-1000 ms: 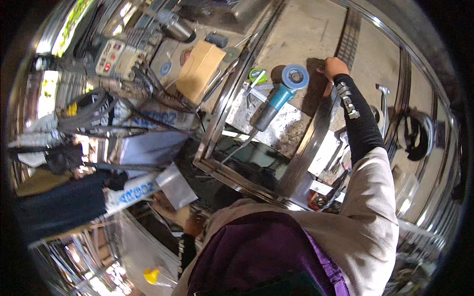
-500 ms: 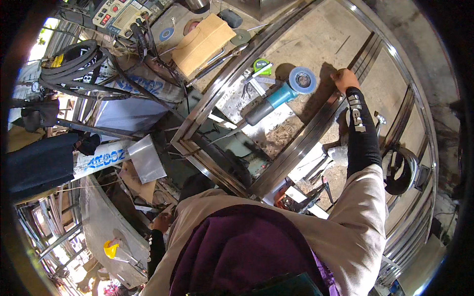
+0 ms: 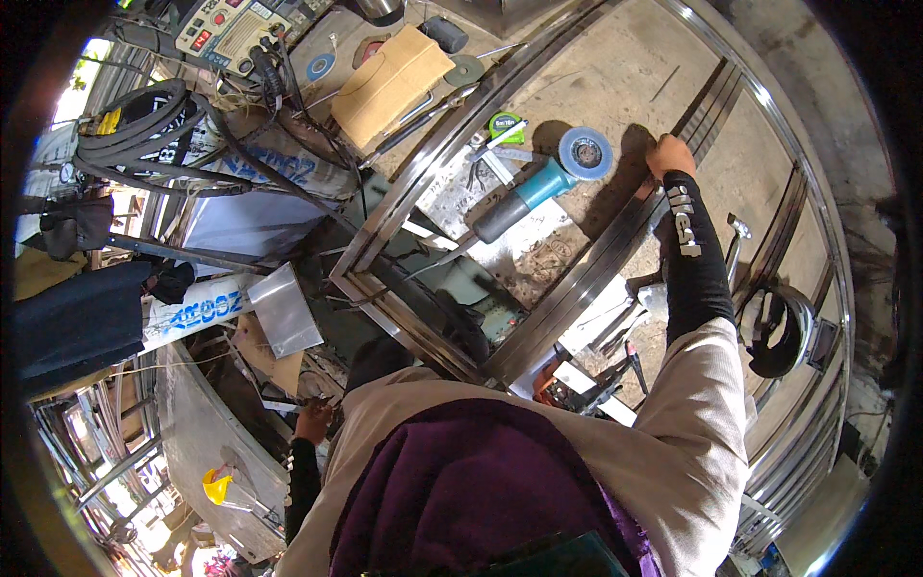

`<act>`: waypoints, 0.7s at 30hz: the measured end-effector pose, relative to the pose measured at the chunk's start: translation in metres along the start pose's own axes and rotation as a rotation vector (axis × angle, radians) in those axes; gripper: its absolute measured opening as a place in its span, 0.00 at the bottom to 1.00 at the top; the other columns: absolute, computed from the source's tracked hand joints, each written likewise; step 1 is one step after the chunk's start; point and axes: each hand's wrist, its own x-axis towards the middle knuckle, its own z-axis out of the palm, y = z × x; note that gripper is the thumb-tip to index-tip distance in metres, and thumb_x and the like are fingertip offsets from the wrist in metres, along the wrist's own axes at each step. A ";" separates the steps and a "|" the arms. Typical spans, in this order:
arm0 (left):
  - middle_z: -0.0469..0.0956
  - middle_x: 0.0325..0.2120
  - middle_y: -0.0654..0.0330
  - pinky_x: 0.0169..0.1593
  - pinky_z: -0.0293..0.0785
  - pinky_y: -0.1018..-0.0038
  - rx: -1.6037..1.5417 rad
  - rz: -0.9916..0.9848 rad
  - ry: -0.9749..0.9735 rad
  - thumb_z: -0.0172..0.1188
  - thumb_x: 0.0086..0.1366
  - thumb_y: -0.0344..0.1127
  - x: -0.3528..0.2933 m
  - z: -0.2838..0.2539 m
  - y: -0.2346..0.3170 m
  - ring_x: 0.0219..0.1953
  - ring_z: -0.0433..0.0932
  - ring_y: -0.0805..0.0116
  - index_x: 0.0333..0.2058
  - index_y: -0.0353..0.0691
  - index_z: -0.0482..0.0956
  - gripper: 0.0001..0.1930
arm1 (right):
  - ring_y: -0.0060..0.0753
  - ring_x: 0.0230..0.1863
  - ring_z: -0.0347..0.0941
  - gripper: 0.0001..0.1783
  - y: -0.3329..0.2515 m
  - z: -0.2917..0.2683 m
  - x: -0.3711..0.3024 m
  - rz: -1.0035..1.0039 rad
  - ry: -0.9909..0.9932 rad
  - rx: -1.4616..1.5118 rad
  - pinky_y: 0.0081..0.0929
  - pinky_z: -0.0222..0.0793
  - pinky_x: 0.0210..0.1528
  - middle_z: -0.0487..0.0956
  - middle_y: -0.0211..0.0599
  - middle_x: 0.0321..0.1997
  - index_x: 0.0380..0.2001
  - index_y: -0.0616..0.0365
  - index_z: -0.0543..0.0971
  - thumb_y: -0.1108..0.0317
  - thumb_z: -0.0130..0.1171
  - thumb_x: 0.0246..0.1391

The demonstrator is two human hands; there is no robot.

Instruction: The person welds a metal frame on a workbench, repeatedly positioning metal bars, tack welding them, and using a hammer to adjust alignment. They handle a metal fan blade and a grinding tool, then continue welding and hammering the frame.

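Observation:
My right hand [image 3: 670, 157], in a black sleeve, is stretched forward and closed on a long metal bar [image 3: 577, 288] that runs diagonally across a large steel frame [image 3: 409, 202]. Left of that bar, an angle grinder [image 3: 538, 192] with a teal and black body lies with its round blue-grey disc facing up. A green tape measure [image 3: 506, 127] sits just beyond it. Down at my left side, my left hand [image 3: 313, 421] is partly covered by my clothing. It is small and dark there, and its finger position cannot be made out.
A clamp-like hammer-headed tool [image 3: 738, 231] and a dark welding mask [image 3: 781, 332] rest to the right. Pliers [image 3: 636, 367] lie nearer me. At far left are coiled black cables [image 3: 135, 144], a welding machine [image 3: 236, 34] and a cardboard piece [image 3: 392, 85].
My left hand has come slightly forward and more of its sleeve shows. My right hand stays closed on the bar, with its arm shifted slightly left.

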 end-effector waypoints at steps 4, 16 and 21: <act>0.84 0.38 0.47 0.44 0.78 0.58 0.296 0.296 0.116 0.58 0.69 0.49 -0.003 0.011 -0.032 0.41 0.83 0.49 0.47 0.39 0.80 0.19 | 0.54 0.56 0.78 0.38 0.001 -0.012 -0.021 0.104 0.002 0.034 0.45 0.74 0.58 0.81 0.54 0.54 0.49 0.62 0.82 0.35 0.54 0.59; 0.84 0.39 0.49 0.44 0.78 0.63 0.062 -0.021 -0.001 0.62 0.67 0.46 -0.010 -0.008 0.029 0.39 0.84 0.55 0.47 0.36 0.80 0.19 | 0.52 0.60 0.76 0.41 0.008 -0.001 -0.015 0.118 -0.017 0.024 0.43 0.71 0.62 0.80 0.53 0.57 0.51 0.66 0.81 0.33 0.48 0.61; 0.84 0.41 0.48 0.46 0.78 0.62 0.212 0.066 0.064 0.61 0.67 0.46 -0.011 0.001 0.019 0.42 0.84 0.52 0.48 0.36 0.80 0.19 | 0.54 0.60 0.76 0.40 0.013 -0.003 -0.012 0.113 -0.062 0.092 0.44 0.72 0.61 0.80 0.56 0.56 0.52 0.65 0.80 0.35 0.48 0.63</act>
